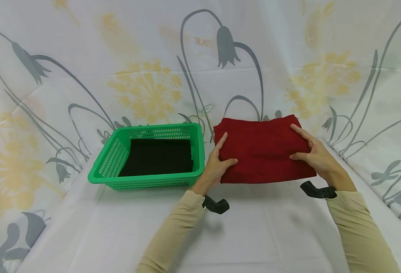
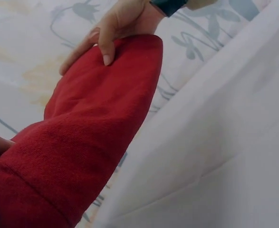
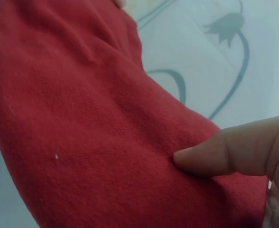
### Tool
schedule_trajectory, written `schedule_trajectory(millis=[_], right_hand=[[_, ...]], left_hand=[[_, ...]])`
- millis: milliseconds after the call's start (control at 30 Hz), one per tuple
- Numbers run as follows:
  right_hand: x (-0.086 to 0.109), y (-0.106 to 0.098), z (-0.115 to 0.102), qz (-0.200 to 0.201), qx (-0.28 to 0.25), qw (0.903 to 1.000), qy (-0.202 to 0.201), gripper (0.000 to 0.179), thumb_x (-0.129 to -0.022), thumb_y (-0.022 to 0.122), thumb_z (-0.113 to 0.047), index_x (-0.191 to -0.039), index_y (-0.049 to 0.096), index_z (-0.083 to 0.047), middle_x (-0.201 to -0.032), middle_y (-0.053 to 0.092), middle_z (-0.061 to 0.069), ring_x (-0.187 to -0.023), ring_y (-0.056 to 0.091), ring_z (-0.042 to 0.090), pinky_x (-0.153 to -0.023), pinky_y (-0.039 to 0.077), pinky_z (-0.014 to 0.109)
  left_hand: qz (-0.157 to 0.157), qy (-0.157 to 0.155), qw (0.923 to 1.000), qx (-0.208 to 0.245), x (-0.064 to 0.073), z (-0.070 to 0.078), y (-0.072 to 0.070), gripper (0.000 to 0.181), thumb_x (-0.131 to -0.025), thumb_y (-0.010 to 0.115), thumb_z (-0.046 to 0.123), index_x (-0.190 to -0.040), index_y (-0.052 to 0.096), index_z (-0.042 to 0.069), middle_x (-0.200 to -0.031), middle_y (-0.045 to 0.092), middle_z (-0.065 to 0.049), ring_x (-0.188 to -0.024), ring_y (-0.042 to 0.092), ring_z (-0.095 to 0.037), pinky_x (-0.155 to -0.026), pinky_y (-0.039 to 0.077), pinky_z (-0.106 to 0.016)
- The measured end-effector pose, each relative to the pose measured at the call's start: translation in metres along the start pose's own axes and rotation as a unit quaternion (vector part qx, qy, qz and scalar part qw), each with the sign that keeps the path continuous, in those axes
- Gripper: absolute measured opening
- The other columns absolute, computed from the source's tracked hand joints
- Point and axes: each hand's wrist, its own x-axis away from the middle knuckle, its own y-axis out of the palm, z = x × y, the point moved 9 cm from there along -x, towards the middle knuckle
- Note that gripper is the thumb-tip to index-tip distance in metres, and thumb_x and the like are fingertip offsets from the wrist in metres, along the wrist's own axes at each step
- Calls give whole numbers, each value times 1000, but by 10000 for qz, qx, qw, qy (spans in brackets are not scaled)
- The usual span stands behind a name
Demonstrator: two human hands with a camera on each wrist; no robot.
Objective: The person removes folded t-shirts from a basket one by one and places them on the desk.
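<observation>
A folded red cloth (image 1: 260, 149) is held up off the table between both hands. At its left edge my left hand (image 1: 215, 165) grips it, thumb and index finger on the near face and the other fingers hidden behind. The opposite edge is held by my right hand (image 1: 314, 157) in a like grip. In the right wrist view the right thumb (image 3: 210, 159) presses on the red fabric (image 3: 82, 109), which sags into soft folds. The left wrist view shows the cloth (image 2: 87, 118) bent, with the right hand (image 2: 122, 23) at its far end.
Left of the cloth stands a green plastic basket (image 1: 146, 180) with perforated walls. Folded black fabric (image 1: 157, 157) lies inside it. A white sheet (image 1: 255, 235) covers the table, and a flower-printed cloth (image 1: 200, 87) hangs behind. Dark bands with camera mounts sit on both wrists.
</observation>
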Motion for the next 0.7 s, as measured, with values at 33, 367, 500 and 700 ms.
schedule_trajectory(millis=[33,367,500,700], right_hand=[[0,-1,2,-13,-29,10000,19,89,-89,65,3,-155,21,-38,-141,32,6,-111,43,16,-77,48,23],[1,-14,16,129,148,9997,177,90,-89,65,1,-155,19,-38,-140,32,5,-108,43,15,-77,47,23],[-3,-19,21,251,237,9993,118,89,-88,62,5,-156,21,-34,-135,36,5,-106,43,16,-75,47,23],[-8,-26,32,333,395,9984,243,86,-88,61,4,-156,22,-31,-133,37,7,-106,43,16,-75,47,25]], left_hand=[[20,-1,10000,-17,-1,-2,1,84,-86,65,-9,-152,34,33,-147,32,-4,-128,33,-26,-96,40,-44],[458,-13,9986,-258,-12,-20,10,90,-82,67,-10,-152,32,34,-148,32,-2,-130,31,-26,-96,42,-40],[624,16,9979,-165,-16,-26,14,89,-80,66,-14,-149,37,33,-144,35,0,-128,32,-24,-95,43,-40],[775,48,9968,-200,-20,-33,18,84,-78,65,-16,-143,40,32,-139,36,3,-126,33,-23,-94,42,-41]])
